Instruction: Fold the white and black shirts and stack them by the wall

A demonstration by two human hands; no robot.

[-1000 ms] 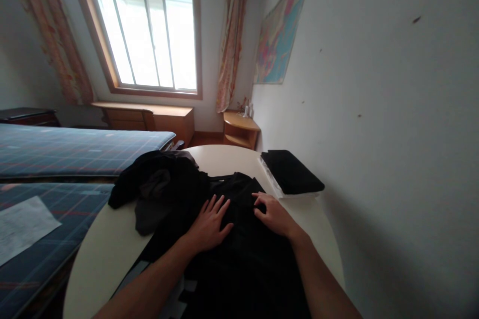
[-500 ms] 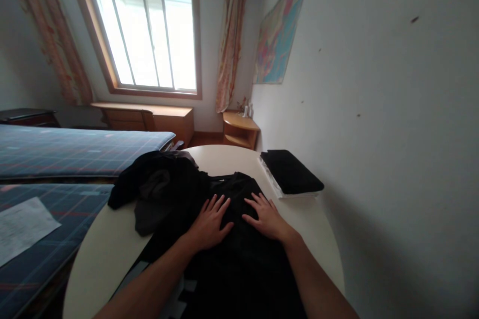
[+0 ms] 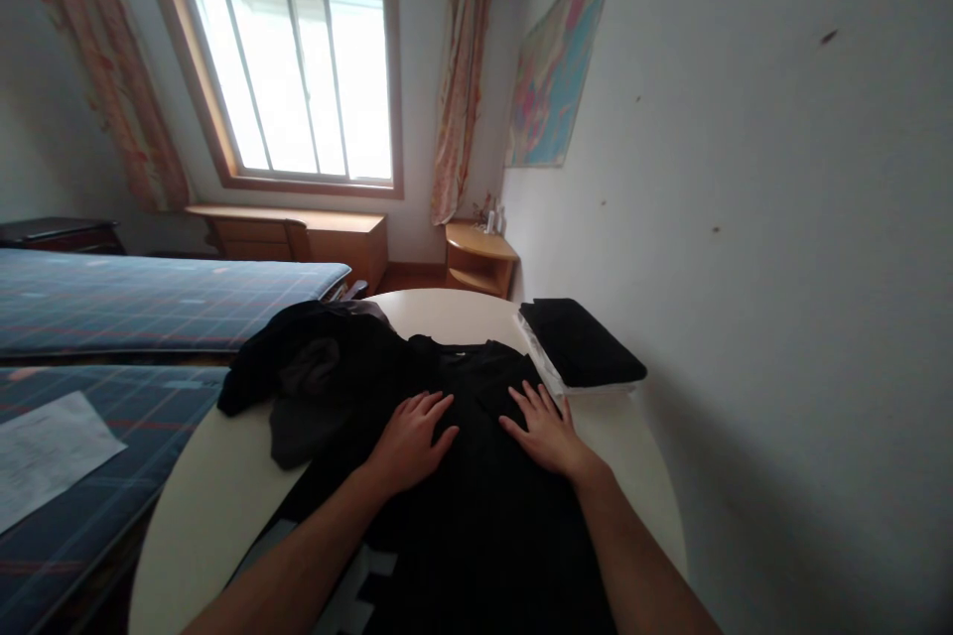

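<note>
A black shirt (image 3: 476, 496) lies spread over the table, its neckline toward the far side and a light grey patterned part showing at lower left. My left hand (image 3: 413, 442) rests on the left of its upper part, palm down with fingers apart. On the right of the upper part lies my right hand (image 3: 542, 427), also flat, its fingers spread. Neither hand grips the cloth. Beside the shirt, at the left, is a rumpled heap of black and dark grey clothes (image 3: 309, 417). The shirt's near end runs out of view.
The round cream table (image 3: 183, 526) stands close to the white wall. A folded stack of black and white cloth (image 3: 585, 342) sits at its right edge. To the left are plaid mattresses (image 3: 164, 303) with a paper sheet (image 3: 56, 451). Behind stand a desk and a corner shelf (image 3: 482, 240).
My right hand has slid outward to the right over the shirt, and my left hand slightly to the left. The shirt's neckline now lies wider and flatter.
</note>
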